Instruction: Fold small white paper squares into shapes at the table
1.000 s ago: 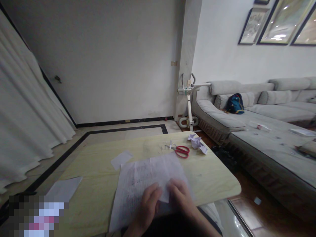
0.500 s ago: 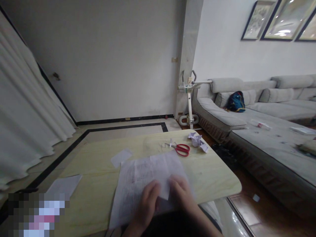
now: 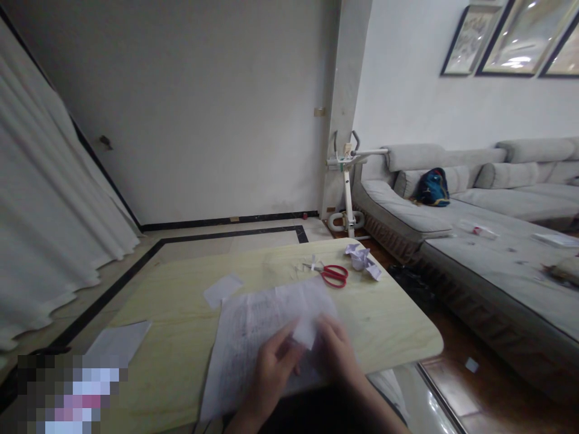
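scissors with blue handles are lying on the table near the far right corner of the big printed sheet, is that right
The handle colour is wrong: the head view shows that the scissors have red handles, not blue. They do lie on the table near the far right corner of the big printed sheet.

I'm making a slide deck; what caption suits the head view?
Hands handling a small paper over a printed sheet, scissors and crumpled paper beyond.

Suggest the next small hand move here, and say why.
Probably hold the small white paper steady with the left hand: it appears to touch the paper's left edge over the printed sheet, while the right hand, opposite, is blurred, its grip unclear.
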`<state>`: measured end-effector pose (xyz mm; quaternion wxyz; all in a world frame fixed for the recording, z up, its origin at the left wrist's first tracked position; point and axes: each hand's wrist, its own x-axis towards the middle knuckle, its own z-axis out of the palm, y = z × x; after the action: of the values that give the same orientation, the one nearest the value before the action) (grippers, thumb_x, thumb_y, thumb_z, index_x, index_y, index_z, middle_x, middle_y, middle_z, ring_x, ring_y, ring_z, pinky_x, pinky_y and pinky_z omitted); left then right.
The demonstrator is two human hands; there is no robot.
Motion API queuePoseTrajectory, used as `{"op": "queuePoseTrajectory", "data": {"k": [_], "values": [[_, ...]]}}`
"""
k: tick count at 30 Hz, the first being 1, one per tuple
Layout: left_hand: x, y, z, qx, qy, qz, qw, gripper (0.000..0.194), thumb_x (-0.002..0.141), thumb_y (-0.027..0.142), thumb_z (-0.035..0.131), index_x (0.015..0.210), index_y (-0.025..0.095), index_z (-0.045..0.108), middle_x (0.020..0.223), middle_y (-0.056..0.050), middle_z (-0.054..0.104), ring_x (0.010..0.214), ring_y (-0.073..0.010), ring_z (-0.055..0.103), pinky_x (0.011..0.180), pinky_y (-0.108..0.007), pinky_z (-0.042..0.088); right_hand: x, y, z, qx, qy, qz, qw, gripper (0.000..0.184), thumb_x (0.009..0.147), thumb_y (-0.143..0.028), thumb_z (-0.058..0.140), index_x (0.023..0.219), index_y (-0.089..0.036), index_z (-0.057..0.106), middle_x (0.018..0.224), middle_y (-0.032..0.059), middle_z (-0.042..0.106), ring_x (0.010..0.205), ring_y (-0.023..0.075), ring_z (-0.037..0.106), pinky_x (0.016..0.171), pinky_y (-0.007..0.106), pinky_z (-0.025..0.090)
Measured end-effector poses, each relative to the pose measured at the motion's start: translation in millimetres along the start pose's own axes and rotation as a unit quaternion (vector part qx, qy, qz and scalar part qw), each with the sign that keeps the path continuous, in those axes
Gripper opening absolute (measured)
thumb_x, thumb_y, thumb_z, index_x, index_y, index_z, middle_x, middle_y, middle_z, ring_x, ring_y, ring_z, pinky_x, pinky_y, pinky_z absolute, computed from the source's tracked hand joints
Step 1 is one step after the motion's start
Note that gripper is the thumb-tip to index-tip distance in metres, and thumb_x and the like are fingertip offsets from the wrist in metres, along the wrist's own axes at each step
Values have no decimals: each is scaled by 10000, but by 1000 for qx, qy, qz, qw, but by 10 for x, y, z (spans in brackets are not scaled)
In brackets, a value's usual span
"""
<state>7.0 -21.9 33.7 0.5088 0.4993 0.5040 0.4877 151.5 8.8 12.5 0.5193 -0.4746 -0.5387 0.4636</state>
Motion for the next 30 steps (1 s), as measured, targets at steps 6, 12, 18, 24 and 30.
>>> {"op": "queuePoseTrajectory", "data": {"k": [6, 12, 18, 24, 30], "values": [[9, -18, -35, -8, 24, 17, 1000, 521, 776, 475, 657, 1180, 146, 678, 698, -33, 686, 543, -147, 569, 523, -237, 491, -15, -126, 18, 40, -49, 45, 997, 382, 796, -490, 524, 561, -221, 389, 508, -63, 358, 493, 111, 349, 465, 226, 304], [37, -21, -26, 9, 65, 10, 998, 457, 761, 482, 657, 1066, 147, 722, 806, -78, 737, 594, -183, 620, 530, -255, 507, -45, -154, 34, 20, -83, 38, 996, 383, 810, -500, 508, 581, -210, 406, 538, -59, 364, 513, 109, 348, 481, 229, 300], [12, 46, -12, 33, 37, 20, 999, 389, 760, 486, 640, 928, 157, 762, 829, -80, 757, 602, -193, 640, 548, -261, 510, -43, -161, 24, -11, -58, 12, 998, 393, 792, -503, 535, 570, -200, 423, 577, -46, 362, 596, 128, 373, 549, 237, 350], [14, 70, 8, 15, 68, 33, 997, 325, 744, 441, 664, 900, 170, 752, 880, -87, 757, 782, -242, 680, 655, -284, 538, -75, -199, 0, -3, -30, 65, 997, 420, 727, -585, 588, 604, -200, 475, 620, -30, 406, 647, 152, 420, 600, 249, 384], [14, 69, 0, 3, 100, 17, 995, 363, 725, 480, 670, 891, 161, 720, 750, -53, 724, 568, -180, 613, 508, -254, 481, -56, -161, 30, -30, -79, 30, 996, 448, 810, -574, 510, 581, -209, 386, 579, -53, 310, 567, 120, 339, 520, 237, 308]]}}
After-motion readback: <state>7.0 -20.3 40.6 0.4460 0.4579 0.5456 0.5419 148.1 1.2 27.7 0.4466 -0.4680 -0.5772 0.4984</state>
